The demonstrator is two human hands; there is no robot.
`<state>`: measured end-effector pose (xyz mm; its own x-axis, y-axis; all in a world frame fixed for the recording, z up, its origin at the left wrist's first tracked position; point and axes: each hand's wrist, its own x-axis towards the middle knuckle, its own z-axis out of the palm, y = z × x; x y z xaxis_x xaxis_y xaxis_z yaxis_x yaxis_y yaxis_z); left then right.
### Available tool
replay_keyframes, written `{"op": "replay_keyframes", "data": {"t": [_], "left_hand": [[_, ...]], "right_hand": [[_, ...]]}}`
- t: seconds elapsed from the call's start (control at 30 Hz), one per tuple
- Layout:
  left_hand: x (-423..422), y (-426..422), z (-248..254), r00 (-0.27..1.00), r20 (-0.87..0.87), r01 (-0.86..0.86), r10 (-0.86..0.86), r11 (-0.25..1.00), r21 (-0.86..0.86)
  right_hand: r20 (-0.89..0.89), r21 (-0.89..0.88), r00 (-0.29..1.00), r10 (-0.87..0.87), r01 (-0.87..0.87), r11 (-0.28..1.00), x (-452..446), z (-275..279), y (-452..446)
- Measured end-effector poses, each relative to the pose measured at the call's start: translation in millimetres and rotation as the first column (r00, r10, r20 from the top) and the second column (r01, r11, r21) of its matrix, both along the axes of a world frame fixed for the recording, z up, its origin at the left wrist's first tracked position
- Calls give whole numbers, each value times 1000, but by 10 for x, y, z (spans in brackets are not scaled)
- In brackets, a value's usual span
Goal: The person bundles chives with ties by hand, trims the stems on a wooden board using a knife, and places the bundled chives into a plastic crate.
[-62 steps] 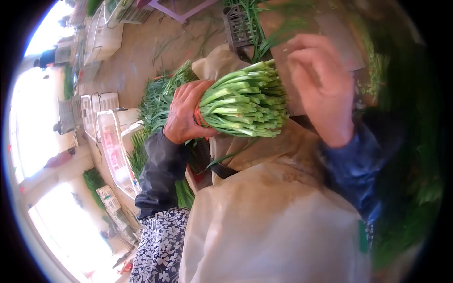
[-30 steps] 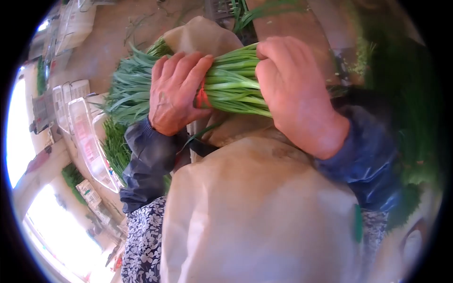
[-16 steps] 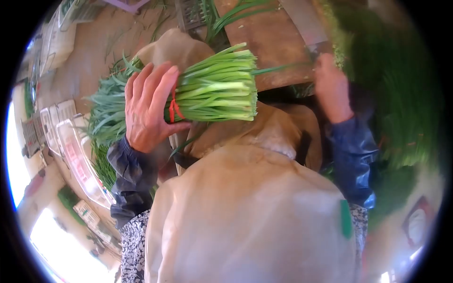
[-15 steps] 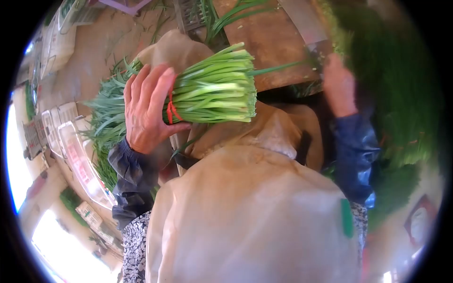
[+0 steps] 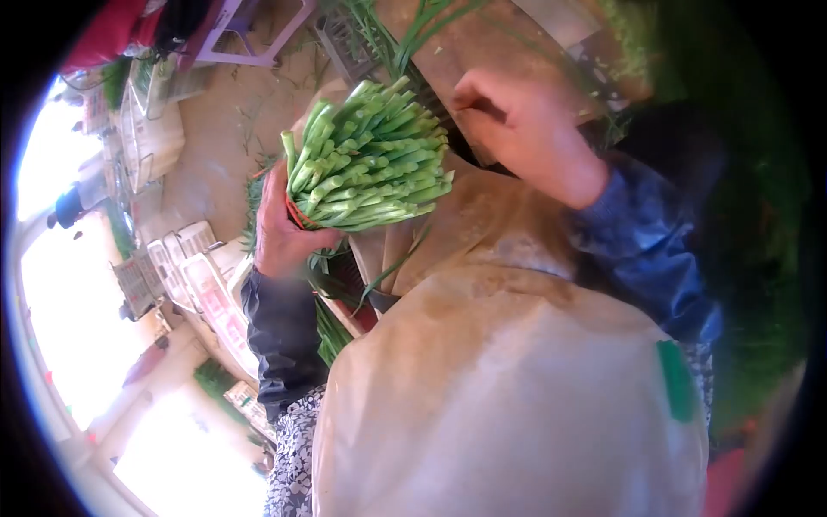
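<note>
A thick bunch of garlic chives (image 5: 366,164) fills my left hand (image 5: 284,228). Those fingers wrap round it close to a red tie (image 5: 298,215), and the cut stem ends face up and to the right. Its leafy end is mostly hidden behind the hand and stems. My right hand (image 5: 530,133) hovers to the right of the stem ends, apart from them, blurred, with its fingers curled in. Whether anything sits inside those fingers cannot be made out. A beige apron (image 5: 508,388) covers my front, and dark sleeves cover both forearms.
Beyond my hands is a brown board (image 5: 448,52) with loose green leaves on it. A purple stool (image 5: 258,56) stands at the upper left. White crates (image 5: 211,293) line the left side. A blurred mass of greens (image 5: 741,284) lies on the right.
The bunch has turned so its cut ends point more toward me. My right hand has come from the far right in toward the bunch. The whole view has shifted.
</note>
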<state>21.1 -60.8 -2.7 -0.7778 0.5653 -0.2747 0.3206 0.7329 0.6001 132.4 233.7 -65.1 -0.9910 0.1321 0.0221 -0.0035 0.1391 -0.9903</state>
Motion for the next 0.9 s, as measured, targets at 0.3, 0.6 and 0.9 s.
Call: {"op": "replay_keyframes", "data": {"t": [0.3, 0.6, 0.9], "left_hand": [[-13, 97, 61, 989, 148, -8, 9, 1000, -8], [317, 440, -70, 831, -548, 129, -101, 992, 14], [133, 624, 158, 901, -410, 134, -142, 990, -49]], "right_hand": [[-192, -219, 978, -83, 40, 975, -393, -231, -285], [-152, 8, 981, -123, 126, 992, -403, -29, -173], [262, -803, 951, -165, 310, 509, -216, -554, -434]]}}
